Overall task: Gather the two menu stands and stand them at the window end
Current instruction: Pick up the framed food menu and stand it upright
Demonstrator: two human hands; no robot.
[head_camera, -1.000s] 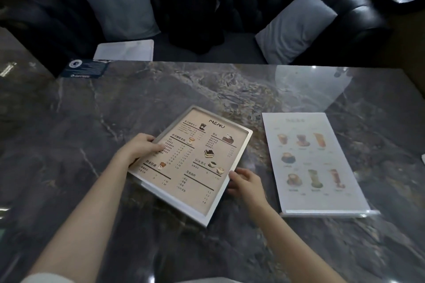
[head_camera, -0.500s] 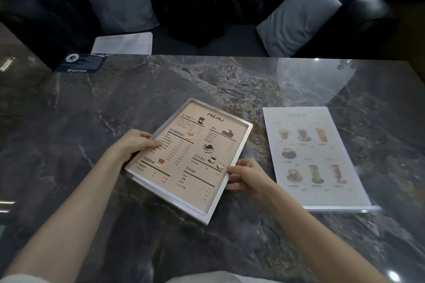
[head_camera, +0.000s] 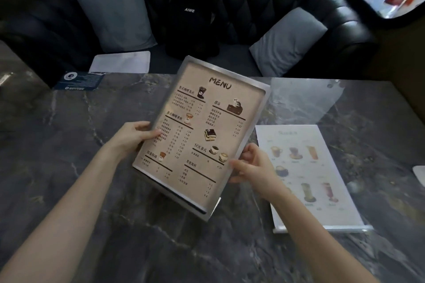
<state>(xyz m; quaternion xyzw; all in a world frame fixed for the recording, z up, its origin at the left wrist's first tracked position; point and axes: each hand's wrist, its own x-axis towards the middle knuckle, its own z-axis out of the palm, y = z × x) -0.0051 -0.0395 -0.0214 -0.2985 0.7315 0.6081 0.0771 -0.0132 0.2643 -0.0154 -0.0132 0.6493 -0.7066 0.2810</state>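
Now I have both hands on the beige menu stand with a silver metal frame (head_camera: 202, 131), raised off the dark grey marble worktop (head_camera: 69, 145) and tilted back so its printed face looks up at me. My left hand (head_camera: 133, 136) pinches the stand's left edge, thumb lying on the printed face and fingers behind. My right hand (head_camera: 253, 165) pinches the lower right edge the same way, thumb in front. The frame holds one beige sheet headed "MENU", with dark text columns and small pictures of coffee cups and cake slices; its folded metal foot shows at the bottom edge, clear of the worktop. The white menu stand with drink pictures (head_camera: 310, 174) lies flat on the worktop just right of my right hand, its metal foot toward me. Across the worktop, a black tufted leather sofa (head_camera: 264, 2) carries two grey cushions (head_camera: 115, 16) and a black backpack (head_camera: 193, 23) between them.
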